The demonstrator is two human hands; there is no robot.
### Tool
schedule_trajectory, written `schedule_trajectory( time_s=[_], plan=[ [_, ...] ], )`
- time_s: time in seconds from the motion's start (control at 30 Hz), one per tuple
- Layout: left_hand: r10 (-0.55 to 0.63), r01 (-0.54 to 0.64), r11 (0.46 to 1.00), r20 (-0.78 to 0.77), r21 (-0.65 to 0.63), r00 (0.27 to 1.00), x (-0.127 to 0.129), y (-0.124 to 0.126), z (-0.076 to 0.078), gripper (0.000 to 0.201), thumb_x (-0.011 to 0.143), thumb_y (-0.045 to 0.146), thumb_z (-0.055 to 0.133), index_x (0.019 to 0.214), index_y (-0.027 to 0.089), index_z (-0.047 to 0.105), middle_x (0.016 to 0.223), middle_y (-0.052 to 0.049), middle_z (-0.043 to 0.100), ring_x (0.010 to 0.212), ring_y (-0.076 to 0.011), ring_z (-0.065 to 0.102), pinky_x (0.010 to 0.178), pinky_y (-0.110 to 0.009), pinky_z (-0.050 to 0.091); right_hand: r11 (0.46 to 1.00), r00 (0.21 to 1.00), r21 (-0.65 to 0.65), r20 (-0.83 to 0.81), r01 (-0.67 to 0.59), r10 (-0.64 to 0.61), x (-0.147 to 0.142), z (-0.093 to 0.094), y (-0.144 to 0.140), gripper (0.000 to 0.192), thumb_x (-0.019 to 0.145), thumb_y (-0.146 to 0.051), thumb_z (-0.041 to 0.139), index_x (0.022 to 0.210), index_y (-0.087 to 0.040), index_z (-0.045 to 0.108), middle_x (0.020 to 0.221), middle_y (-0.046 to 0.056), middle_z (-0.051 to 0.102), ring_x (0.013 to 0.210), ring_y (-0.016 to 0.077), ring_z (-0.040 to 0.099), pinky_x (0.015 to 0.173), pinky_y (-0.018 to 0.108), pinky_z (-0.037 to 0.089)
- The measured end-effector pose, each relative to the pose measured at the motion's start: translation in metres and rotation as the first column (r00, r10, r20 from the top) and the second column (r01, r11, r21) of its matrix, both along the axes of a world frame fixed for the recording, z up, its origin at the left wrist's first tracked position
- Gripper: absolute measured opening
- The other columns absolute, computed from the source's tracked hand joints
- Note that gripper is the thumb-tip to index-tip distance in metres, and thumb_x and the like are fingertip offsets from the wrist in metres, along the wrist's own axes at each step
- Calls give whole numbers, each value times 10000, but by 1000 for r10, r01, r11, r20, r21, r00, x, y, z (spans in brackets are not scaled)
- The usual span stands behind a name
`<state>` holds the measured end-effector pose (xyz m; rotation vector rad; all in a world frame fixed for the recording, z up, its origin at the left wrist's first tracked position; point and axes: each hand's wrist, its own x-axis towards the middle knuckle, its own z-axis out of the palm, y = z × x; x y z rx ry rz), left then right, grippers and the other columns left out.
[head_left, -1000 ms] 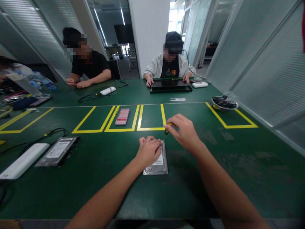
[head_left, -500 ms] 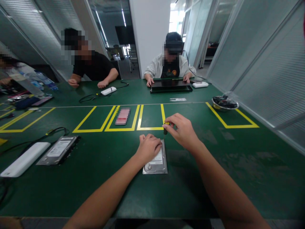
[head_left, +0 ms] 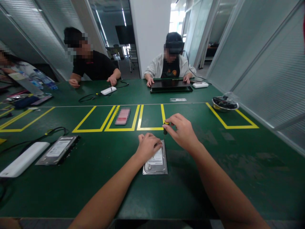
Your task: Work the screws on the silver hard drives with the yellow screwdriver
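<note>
A silver hard drive [head_left: 156, 162] lies flat on the green table [head_left: 195, 190] in front of me. My left hand [head_left: 147, 146] rests on its far left part, fingers curled, pressing it down. My right hand [head_left: 182, 131] is closed around a small screwdriver [head_left: 166, 126] with a yellow and black handle, held upright over the drive's far right corner. The tip is hidden behind the handle and my fingers.
A second hard drive [head_left: 58, 150] and a white box [head_left: 22, 163] with a black cable lie at the left. Yellow taped boxes [head_left: 124, 128] cross the middle; a metal bowl [head_left: 224, 103] sits at the right. Across the table, one person [head_left: 172, 62] handles a black tray [head_left: 170, 86], another [head_left: 92, 65] touches a white device.
My right hand with the screwdriver has shifted slightly and turned at the drive's far corner. The person at the far left has moved a hand onto the white device.
</note>
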<state>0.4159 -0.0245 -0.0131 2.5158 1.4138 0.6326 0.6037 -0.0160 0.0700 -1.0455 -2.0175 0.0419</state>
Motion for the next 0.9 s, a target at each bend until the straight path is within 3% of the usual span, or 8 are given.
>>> schedule_trajectory(
  time_s=[0.17, 0.4, 0.57, 0.77, 0.9],
  plan=[
    [7, -7, 1000, 6, -2, 1000, -1, -1, -3, 176, 892, 384, 608, 915, 255, 726, 981, -34, 740, 1029, -249, 520, 833, -428, 252, 997, 997, -15, 15, -75, 75, 0, 2, -1, 188, 862, -107, 509, 966, -197, 637, 928, 58, 685, 893, 209, 620, 820, 366, 485],
    [4, -4, 1000, 14, 9, 1000, -1, -3, -2, 175, 898, 382, 601, 911, 253, 719, 988, -33, 740, 1038, -251, 522, 842, -431, 256, 1000, 999, -15, -50, -23, 22, 0, 0, 1, 66, 878, -213, 594, 896, -205, 657, 899, 61, 643, 868, 201, 612, 762, 341, 507],
    [2, -2, 1000, 7, 15, 1000, -1, -3, -3, 187, 904, 386, 590, 918, 251, 718, 998, -42, 742, 1040, -258, 517, 847, -444, 250, 999, 998, 9, -35, -54, 54, 1, -1, 1, 237, 840, -79, 510, 986, -191, 659, 983, 79, 703, 947, 223, 647, 863, 392, 512],
    [-1, 1, 1000, 3, 14, 1000, -1, -3, -2, 193, 908, 388, 585, 896, 246, 715, 990, -37, 744, 1024, -252, 520, 836, -441, 246, 1000, 998, 24, -65, -6, 7, 0, -2, 3, 140, 874, -191, 582, 930, -188, 711, 959, 93, 660, 890, 209, 643, 807, 381, 537],
    [-3, 3, 1000, 4, 19, 1000, -2, -3, -2, 199, 910, 391, 581, 896, 244, 716, 984, -41, 744, 1022, -254, 522, 829, -437, 245, 998, 997, 2, -46, -58, 58, 2, -1, 3, 236, 876, -123, 527, 1031, -187, 693, 999, 86, 707, 947, 215, 656, 853, 391, 531]
  ],
)
